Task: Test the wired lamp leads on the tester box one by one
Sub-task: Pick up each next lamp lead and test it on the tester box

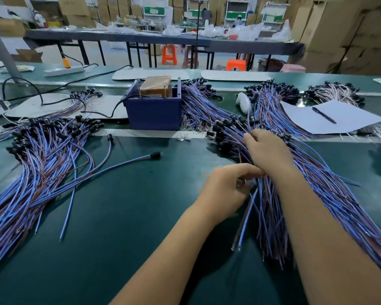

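Green belt (123,227) lies open mid-front; our left hand (224,192) and right hand (267,150) pinch leads in the right bundle (317,194), near the tester box (154,111).

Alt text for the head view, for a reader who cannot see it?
Both hands, the left hand and right hand, pick at a pile of blue lamp leads on a green table. A blue tester box stands behind, another pile lies left.

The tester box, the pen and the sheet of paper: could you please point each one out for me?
tester box (154,113): head view, blue front wall.
pen (323,115): head view, middle of its dark barrel.
sheet of paper (348,119): head view, bare white area right of the pen.
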`<control>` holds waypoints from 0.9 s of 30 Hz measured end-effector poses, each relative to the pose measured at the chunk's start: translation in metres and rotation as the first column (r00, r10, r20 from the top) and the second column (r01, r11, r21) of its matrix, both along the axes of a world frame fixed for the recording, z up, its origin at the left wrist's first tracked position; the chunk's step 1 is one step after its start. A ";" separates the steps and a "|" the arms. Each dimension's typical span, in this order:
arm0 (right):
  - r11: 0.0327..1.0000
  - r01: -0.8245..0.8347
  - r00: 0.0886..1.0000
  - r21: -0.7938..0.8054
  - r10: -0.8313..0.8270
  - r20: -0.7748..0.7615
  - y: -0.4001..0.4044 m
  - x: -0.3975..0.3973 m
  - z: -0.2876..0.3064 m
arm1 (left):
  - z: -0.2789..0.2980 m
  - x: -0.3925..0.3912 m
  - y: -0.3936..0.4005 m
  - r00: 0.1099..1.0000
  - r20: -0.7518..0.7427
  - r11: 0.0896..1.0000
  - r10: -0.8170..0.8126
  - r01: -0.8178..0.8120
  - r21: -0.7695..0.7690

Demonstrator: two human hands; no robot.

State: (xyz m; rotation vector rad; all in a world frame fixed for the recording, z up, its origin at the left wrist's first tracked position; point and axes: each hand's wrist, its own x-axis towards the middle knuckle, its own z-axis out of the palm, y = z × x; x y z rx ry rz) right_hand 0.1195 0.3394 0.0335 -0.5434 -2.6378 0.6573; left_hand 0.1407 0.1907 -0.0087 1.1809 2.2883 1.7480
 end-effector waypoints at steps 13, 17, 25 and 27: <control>0.999 -0.004 0.995 0.038 0.008 -0.103 -0.016 0.002 -0.004 | 0.011 -0.007 -0.005 0.957 0.151 0.967 0.249 -0.255 0.026; 0.986 -0.148 0.974 -0.074 0.132 -0.182 -0.064 -0.016 -0.011 | 0.013 -0.048 -0.066 0.765 0.158 0.778 0.625 -0.627 -0.039; 0.932 -0.153 0.988 -0.329 0.154 -0.024 -0.145 -0.039 -0.049 | -0.001 -0.090 -0.139 0.588 -0.145 0.451 0.795 -0.735 -0.507; 0.946 -0.067 0.998 -0.319 0.068 -0.007 -0.144 -0.045 -0.049 | -0.002 -0.095 -0.137 0.590 -0.212 0.419 0.779 -0.742 -0.523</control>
